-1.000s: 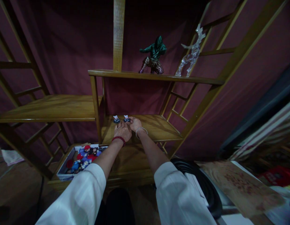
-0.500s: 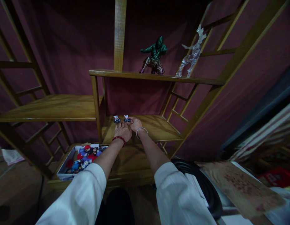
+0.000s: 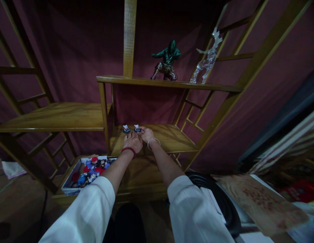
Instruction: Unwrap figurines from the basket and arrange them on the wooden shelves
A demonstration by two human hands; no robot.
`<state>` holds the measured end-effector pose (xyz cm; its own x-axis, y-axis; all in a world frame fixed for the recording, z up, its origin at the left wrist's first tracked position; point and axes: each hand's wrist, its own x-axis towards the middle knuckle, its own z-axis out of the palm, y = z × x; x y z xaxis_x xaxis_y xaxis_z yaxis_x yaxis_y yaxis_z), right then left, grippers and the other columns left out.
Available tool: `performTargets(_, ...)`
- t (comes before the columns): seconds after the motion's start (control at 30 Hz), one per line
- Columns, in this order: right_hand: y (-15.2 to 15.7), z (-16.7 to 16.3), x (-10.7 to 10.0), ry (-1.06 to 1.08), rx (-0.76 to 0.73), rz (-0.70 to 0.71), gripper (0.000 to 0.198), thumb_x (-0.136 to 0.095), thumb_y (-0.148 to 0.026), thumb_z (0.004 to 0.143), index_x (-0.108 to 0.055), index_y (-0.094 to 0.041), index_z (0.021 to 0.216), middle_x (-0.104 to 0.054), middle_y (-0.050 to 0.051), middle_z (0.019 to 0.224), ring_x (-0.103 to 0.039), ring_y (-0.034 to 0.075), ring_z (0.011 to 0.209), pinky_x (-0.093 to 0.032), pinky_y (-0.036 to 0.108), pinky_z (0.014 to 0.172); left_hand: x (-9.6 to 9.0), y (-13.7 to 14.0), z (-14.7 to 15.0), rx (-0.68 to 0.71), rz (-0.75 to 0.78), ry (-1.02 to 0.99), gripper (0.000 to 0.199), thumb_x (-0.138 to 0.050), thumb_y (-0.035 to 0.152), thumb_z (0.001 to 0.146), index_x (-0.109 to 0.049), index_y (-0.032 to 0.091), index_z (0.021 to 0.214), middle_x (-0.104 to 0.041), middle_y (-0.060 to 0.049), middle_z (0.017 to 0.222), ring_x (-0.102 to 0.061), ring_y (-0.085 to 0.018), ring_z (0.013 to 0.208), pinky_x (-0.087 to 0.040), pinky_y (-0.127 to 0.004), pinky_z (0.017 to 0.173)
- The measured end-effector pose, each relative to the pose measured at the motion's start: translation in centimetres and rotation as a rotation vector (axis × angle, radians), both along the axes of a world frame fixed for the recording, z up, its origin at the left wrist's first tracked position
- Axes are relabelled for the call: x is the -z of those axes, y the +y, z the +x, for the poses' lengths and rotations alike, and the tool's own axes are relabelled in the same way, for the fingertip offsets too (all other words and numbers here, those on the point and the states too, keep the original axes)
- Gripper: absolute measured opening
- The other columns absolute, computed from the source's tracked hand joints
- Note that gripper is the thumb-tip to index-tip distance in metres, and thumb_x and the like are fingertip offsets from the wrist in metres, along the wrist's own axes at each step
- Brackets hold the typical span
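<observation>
Two small white-headed figurines on dark round bases stand side by side at the back left of the middle shelf (image 3: 169,140). My right hand (image 3: 147,134), with a silver bangle at the wrist, has its fingertips closed at the base of the right figurine (image 3: 137,128). My left hand (image 3: 133,142), wearing a red bead bracelet, lies palm down with its fingers stretched forward, just in front of the left figurine (image 3: 126,129) and the right one. The undersides of both hands are hidden.
A white box (image 3: 68,190) full of small red, blue and purple figurines sits lower left. Above, a dark green crouching figure (image 3: 168,60) and a clear figure (image 3: 207,62) stand on the upper shelf (image 3: 146,81). A black coil (image 3: 222,199) lies lower right.
</observation>
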<state>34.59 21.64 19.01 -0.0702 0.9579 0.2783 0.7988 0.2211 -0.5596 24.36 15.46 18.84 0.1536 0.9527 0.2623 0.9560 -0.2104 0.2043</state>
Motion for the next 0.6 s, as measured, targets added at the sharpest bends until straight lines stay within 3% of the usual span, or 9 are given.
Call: performTargets(0.6, -0.05, -0.11, 0.04, -0.045, 0.026, 0.005, 0.031, -0.058, -0.024, 0.073, -0.06, -0.025, 0.104, -0.067, 0.0, 0.089, -0.061, 0.013, 0.085, -0.045, 0.019, 0.074, -0.13, -0.19, -0.08, 0.005, 0.004, -0.006, 0.05, -0.026, 0.033, 0.082, -0.04, 0.008, 0.123, -0.036, -0.014, 0.134, -0.027, -0.025, 0.123, -0.024, -0.04, 0.096)
